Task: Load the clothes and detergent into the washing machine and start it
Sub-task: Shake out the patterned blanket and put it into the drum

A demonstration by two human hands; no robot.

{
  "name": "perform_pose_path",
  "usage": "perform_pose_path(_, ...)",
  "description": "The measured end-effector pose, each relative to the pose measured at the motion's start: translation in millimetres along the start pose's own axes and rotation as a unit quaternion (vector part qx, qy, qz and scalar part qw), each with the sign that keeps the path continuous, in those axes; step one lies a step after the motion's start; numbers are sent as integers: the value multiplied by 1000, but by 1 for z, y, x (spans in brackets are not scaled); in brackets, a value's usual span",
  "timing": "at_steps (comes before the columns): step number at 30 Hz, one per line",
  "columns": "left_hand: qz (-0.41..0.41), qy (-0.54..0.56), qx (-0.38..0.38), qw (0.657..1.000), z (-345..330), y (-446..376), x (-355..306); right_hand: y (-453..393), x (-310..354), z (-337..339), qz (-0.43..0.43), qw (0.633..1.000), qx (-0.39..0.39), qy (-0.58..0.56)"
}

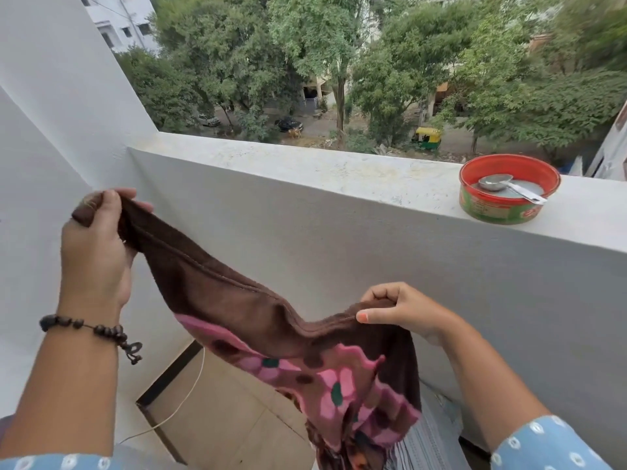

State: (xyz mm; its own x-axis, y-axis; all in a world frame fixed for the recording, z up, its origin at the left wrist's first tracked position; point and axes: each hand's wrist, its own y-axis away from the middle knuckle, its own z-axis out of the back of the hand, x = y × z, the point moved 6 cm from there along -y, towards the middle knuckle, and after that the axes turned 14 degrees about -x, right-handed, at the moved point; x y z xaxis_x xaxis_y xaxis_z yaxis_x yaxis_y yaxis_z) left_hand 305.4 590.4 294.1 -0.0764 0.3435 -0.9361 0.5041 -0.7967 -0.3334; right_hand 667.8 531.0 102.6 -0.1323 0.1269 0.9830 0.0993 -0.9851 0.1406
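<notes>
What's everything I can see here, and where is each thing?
Towel: one, brown with pink flowers, stretched between both hands.
Tin: one, red and green, open, on the parapet ledge, right.
Scoop: one, metal, lying in the tin.
Cord: one, pale, on the tiled floor below.
Trees: several, green, beyond the ledge.
Bracelet: one, dark beads, left wrist.
Left hand: grips the towel's upper end.
Right hand: pinches its lower edge.

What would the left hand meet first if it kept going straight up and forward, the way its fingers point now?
Probably the white parapet wall. The left hand, gripping the brown towel, points up toward the corner where the parapet meets the side wall. Depth is unclear, so either wall could come first.
</notes>
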Motion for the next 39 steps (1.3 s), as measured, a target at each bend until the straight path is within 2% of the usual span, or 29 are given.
perform_pose_path(4,13,-40,115,992,-38,53,14,4,63,-9,81,994,-3,-72)
perform_pose_path(8,71,-16,175,982,-67,101,25,10,106,-11,146,982,-49,-110)
perform_pose_path(10,47,-43,214,975,-78,119,32,14,122,-14,168,975,-60,-131)
perform_pose_path(12,14,-114,310,944,-90,136,41,20,138,-17,197,967,-63,-150)
perform_pose_path(14,7,-184,401,898,-100,155,52,26,152,-19,218,959,-48,-173)
perform_pose_path(17,34,-212,472,855,-113,175,64,32,164,-18,228,955,-31,-187)
perform_pose_path(20,47,-171,476,862,-122,179,66,32,164,-15,232,960,-35,-152)
perform_pose_path(25,-11,-168,352,921,-107,147,61,29,146,4,196,967,-84,-142)
perform_pose_path(28,13,-151,325,933,-98,135,62,27,139,11,181,966,-97,-157)
perform_pose_path(31,50,-133,371,918,-108,149,62,24,140,0,178,971,-73,-144)
perform_pose_path(34,42,-141,408,901,-122,163,64,22,143,-14,176,974,-34,-141)
perform_pose_path(39,41,-207,458,863,-120,167,83,23,146,-8,183,968,-36,-166)
